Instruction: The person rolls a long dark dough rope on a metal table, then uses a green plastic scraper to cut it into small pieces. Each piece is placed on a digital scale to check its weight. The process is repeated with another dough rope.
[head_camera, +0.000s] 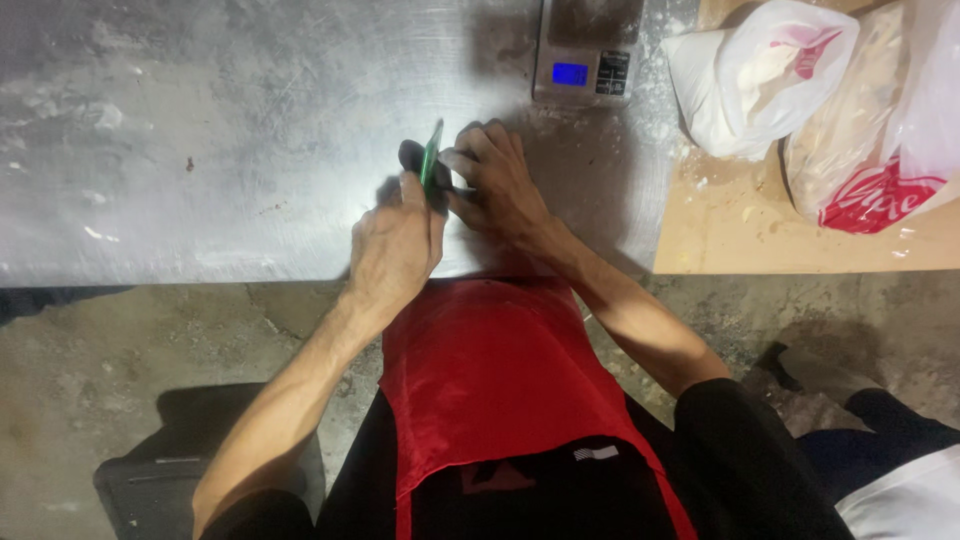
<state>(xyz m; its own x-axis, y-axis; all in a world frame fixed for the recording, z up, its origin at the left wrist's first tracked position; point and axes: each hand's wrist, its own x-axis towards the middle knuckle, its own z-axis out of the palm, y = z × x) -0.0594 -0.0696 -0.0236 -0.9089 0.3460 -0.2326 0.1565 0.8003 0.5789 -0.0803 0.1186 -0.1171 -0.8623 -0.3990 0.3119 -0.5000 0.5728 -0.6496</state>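
My left hand (393, 243) grips a thin green scraper blade (431, 153), held on edge and pointing away from me on the metal table (230, 130). My right hand (497, 183) rests right beside it with fingers curled against the blade's right side. A small pale piece shows between the two hands; what it is I cannot tell. Both hands sit near the table's front edge, just in front of a small digital scale (585, 55).
The scale's blue display is lit at the table's back. White plastic bags (770, 75) with red print lie on a brown board (740, 225) at the right. A red apron (490, 370) hangs below me. A dark bin (150, 480) stands on the concrete floor at the lower left.
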